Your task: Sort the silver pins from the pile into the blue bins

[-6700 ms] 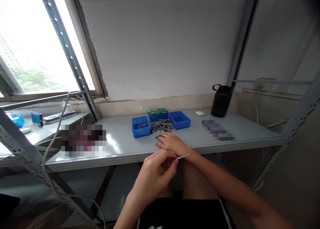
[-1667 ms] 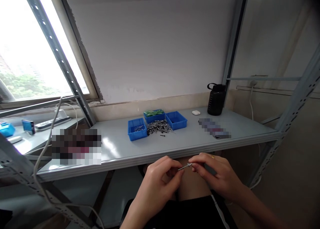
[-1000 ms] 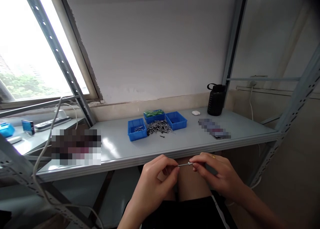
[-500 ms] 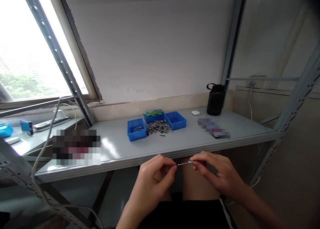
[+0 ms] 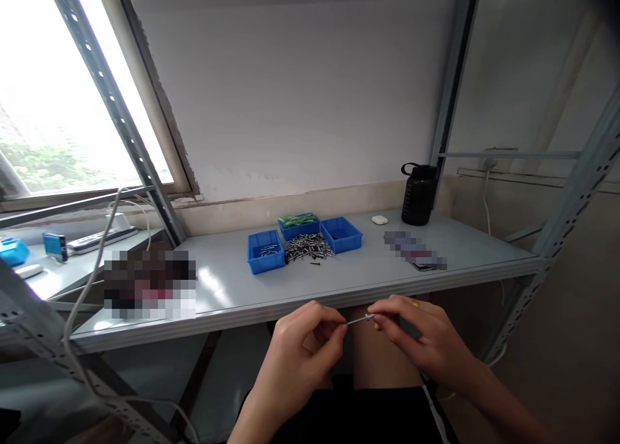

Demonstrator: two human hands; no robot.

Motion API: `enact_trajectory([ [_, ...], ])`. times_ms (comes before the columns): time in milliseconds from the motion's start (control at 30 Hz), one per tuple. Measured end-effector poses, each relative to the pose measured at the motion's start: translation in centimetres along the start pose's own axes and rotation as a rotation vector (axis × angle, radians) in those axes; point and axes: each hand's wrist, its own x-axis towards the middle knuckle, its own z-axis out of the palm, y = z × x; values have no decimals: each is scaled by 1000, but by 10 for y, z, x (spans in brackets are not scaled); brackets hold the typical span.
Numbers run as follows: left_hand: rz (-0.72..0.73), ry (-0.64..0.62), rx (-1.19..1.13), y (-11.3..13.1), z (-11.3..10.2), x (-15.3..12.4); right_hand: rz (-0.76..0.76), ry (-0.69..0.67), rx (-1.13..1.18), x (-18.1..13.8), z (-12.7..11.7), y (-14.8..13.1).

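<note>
One metal rivet [image 5: 358,320] | left hand [image 5: 303,350]: pinching thin tip | right hand [image 5: 426,333]: pinching flanged end | metal pile [image 5: 309,246] beyond

The scene is viewed by one head-worn camera, faced forward and tilted down from above the lap [image 5: 358,412]. The left hand [image 5: 303,350] and right hand [image 5: 421,333] are seen close and low; the table [image 5: 372,263] is looked down on past them, the wall [image 5: 300,95] faced farther off, the window [image 5: 72,114] cut at left.
</note>
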Motion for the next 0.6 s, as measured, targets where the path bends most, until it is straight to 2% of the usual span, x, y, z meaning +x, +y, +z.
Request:
enact_trajectory([
  [600, -14, 18, 3, 0, 0, 0, 0, -2, 14, 0, 1, -1],
])
